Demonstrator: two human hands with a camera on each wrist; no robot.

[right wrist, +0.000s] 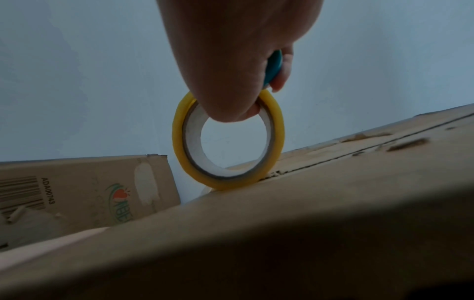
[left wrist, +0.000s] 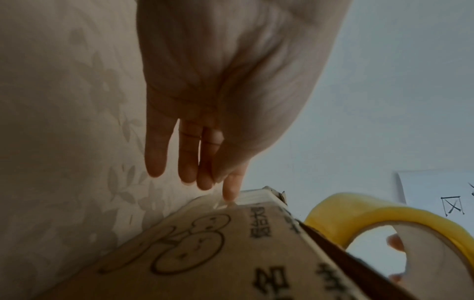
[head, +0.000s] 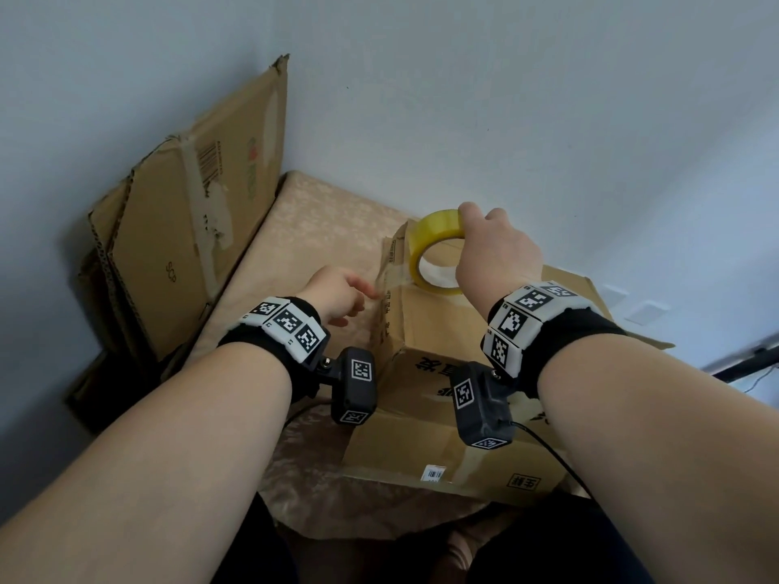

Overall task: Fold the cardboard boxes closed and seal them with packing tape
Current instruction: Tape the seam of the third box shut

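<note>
The printed brown cardboard box (head: 442,351) sits closed on the beige patterned table (head: 312,221). My right hand (head: 493,250) grips the yellow packing tape roll (head: 434,242) at its 10 o'clock corner; my left hand (head: 333,295), fingers straight, pins the tape end (head: 390,280) on the side. I should hold that firm and draw the roll along the seam, taut

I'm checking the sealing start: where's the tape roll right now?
In the head view the tape roll stands on edge on the far left end of the cardboard box top, gripped by the right hand.
</note>
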